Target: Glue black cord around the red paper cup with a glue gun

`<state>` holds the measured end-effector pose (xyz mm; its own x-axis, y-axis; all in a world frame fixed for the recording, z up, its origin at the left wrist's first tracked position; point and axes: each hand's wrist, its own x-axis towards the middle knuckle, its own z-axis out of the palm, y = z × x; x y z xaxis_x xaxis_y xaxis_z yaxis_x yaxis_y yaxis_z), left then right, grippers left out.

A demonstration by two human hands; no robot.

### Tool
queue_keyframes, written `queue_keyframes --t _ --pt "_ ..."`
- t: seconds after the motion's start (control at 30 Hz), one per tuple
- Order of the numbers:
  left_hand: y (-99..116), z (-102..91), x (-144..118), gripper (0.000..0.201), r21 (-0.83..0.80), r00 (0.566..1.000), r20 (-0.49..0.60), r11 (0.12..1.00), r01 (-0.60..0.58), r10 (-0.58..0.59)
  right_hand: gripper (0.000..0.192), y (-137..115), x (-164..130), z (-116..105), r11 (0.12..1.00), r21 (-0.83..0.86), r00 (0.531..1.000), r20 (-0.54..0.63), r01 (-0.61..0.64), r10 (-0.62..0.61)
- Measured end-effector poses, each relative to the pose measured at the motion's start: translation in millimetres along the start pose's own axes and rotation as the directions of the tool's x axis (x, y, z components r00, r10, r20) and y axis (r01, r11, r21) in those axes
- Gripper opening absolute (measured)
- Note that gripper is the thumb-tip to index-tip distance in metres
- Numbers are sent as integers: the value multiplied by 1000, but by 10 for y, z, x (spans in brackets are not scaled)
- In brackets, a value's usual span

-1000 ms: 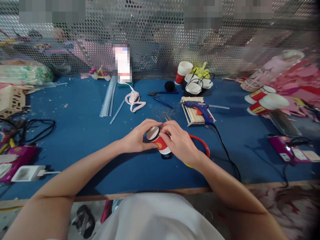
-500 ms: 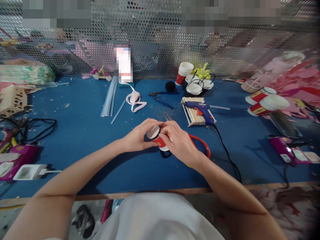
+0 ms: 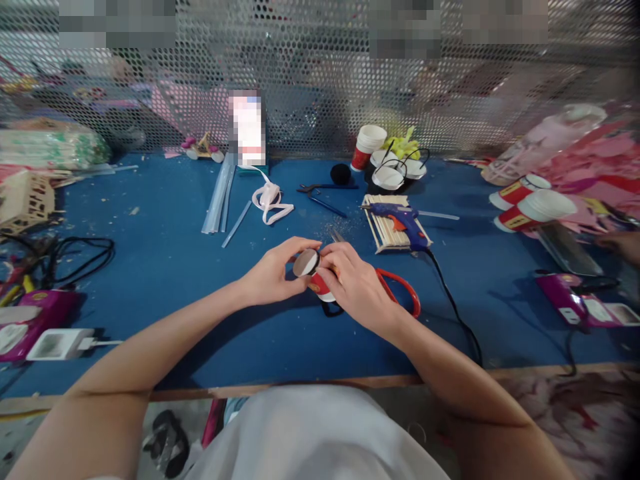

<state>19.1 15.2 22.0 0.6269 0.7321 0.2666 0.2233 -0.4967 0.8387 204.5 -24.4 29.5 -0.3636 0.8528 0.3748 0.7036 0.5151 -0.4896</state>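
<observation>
- Small red paper cup (image 3: 317,283) held in both hands, low over the blue table (image 3: 165,280), near the front middle.
- Lying on its side, long way running from near right to far left, round end (image 3: 306,263) tipped up and toward the left hand.
- Yellow mark on the red side, too small to read.
- Left hand (image 3: 274,273) curled round the far-left end, thumb and fingers closed on the cup.
- Right hand (image 3: 356,287) wrapped over the cup from the right, fingers pinched at the rim, hiding most of the red side.
- Red-handled scissors (image 3: 400,293) flat on the table, partly under the right hand.
- Blue glue gun (image 3: 403,219) resting on a pile of craft sticks (image 3: 383,230) just behind, black cord trailing to the front edge.
- More red and white paper cups: a stack (image 3: 367,145) standing at the back, two stacks (image 3: 530,203) lying down at the right; labels not readable.
- Clear glue sticks (image 3: 217,197) and a pale ribbon (image 3: 270,200) behind to the left.
- Black pom-pom (image 3: 340,173) and blue pliers (image 3: 320,193) at the back.
- Metal mesh wall (image 3: 300,87) behind the table.
</observation>
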Motion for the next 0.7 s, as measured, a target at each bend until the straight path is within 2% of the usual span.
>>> queue_keyframes --t 0.3,0.37,0.43,0.5,0.53,0.57,0.63,0.7 --pt "-14 -40 14 51 -68 1000 -27 998 -3 1 13 -29 -28 -116 1000 -15 1000 1 23 -23" --pt "-43 -46 26 50 -78 999 -44 997 -3 -1 13 -46 -54 -182 1000 -2 997 71 30 -30" --pt "-74 -50 36 49 -77 998 -56 997 0 -4 12 -51 -73 -280 996 81 977 204 48 -64" --pt "-100 -54 39 49 -80 998 -61 997 1 -6 12 -19 -71 -417 986 166 950 305 13 -64" --pt "-110 -57 39 50 -86 998 -58 996 2 -7 12 22 -59 -496 984 173 950 311 -32 -24" --pt "-118 -60 36 50 -93 999 -51 996 2 -6 12 86 -40 -578 985 149 961 272 -89 46" --pt "-128 -66 28 51 -93 1000 -30 996 -4 1 15 284 14 -727 973 20 971 74 -230 228" --pt "-135 -71 20 52 -72 1000 -9 997 -12 12 17 561 70 -827 911 -148 914 -199 -385 354"
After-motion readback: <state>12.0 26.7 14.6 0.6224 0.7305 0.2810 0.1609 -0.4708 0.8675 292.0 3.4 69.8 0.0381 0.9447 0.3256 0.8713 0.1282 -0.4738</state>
